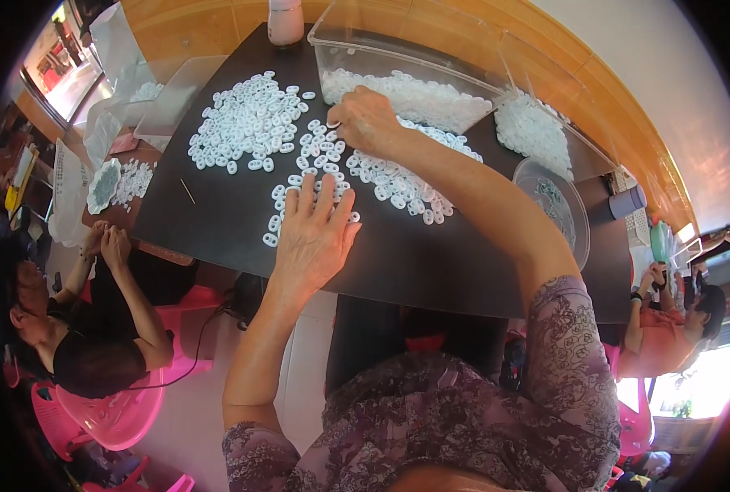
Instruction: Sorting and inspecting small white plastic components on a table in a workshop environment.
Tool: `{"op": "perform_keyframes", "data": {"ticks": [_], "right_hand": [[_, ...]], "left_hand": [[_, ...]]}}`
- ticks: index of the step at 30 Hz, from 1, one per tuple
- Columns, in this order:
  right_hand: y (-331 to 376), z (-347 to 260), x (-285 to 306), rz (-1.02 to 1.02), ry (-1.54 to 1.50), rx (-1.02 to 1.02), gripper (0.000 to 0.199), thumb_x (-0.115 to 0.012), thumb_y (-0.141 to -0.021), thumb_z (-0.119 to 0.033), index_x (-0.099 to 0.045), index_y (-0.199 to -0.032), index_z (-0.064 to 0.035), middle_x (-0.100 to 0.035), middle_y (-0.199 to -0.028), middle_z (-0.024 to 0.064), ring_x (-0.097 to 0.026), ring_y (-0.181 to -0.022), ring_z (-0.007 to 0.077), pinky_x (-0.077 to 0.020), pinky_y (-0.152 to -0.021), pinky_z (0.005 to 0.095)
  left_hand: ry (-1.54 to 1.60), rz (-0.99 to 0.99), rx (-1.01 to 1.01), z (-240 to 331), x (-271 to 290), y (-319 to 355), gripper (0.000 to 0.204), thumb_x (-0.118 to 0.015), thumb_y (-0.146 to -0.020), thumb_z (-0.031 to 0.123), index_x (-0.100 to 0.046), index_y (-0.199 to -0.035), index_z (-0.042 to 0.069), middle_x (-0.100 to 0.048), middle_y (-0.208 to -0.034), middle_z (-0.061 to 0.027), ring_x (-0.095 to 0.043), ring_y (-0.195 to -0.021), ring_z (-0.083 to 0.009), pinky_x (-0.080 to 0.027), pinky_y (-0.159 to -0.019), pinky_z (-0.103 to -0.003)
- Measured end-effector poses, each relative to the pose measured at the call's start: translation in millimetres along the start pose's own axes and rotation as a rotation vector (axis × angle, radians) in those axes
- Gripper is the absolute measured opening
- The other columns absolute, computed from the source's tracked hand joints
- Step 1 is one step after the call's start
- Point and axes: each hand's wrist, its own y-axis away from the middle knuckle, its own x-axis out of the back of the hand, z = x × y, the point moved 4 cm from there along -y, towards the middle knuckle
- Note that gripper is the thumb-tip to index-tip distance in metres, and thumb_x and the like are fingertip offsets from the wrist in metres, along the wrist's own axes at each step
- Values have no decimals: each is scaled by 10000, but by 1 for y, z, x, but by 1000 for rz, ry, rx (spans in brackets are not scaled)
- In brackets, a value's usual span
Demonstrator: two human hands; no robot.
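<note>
My left hand (314,230) lies palm down with its fingers spread over a loose batch of small white oval plastic pieces (280,205), each with two holes. Farther away, my right hand (367,119) is bent down with its fingertips together at one white oval piece (333,125), at the top of the same batch. Part of that piece is hidden under the fingers. A big pile of these pieces (246,119) sits to the left. Another pile (414,176) spreads beneath my right forearm.
A clear plastic bin (406,49) of white pieces stands at the back of the dark table (217,213). Right of it are a round clear tub (574,213) and a lidded cup (627,202). A bottle (285,23) stands at the far edge. Other people sit left and right.
</note>
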Motion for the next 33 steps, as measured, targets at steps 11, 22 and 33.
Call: {"op": "perform_keyframes", "data": {"ticks": [11, 22, 33], "right_hand": [[6, 20, 5, 28, 159, -78, 86, -607, -664, -73, -673, -712, -102, -621, -705, 117, -583, -771, 303, -483, -672, 392], [3, 15, 2, 42, 248, 17, 58, -617, -658, -79, -670, -679, -72, -625, -722, 116, -592, -777, 282, -497, -669, 372], [2, 12, -12, -3, 265, 25, 39, -607, -677, -83, -643, -663, -77, -613, -732, 120, -579, -783, 288, -489, -655, 384]], "left_hand": [[7, 6, 9, 0, 1, 0, 450, -708, -757, 200, -566, -1162, 65, -486, -1254, -172, -447, -1150, -392, -362, -920, -486], [30, 34, -23, 1, 3, -1, 421, -686, -768, 192, -552, -1125, 14, -461, -1203, -214, -426, -1118, -428, -354, -897, -508], [27, 31, -13, 0, 1, 1, 414, -681, -776, 203, -553, -1123, 15, -466, -1201, -222, -424, -1126, -433, -346, -915, -517]]}}
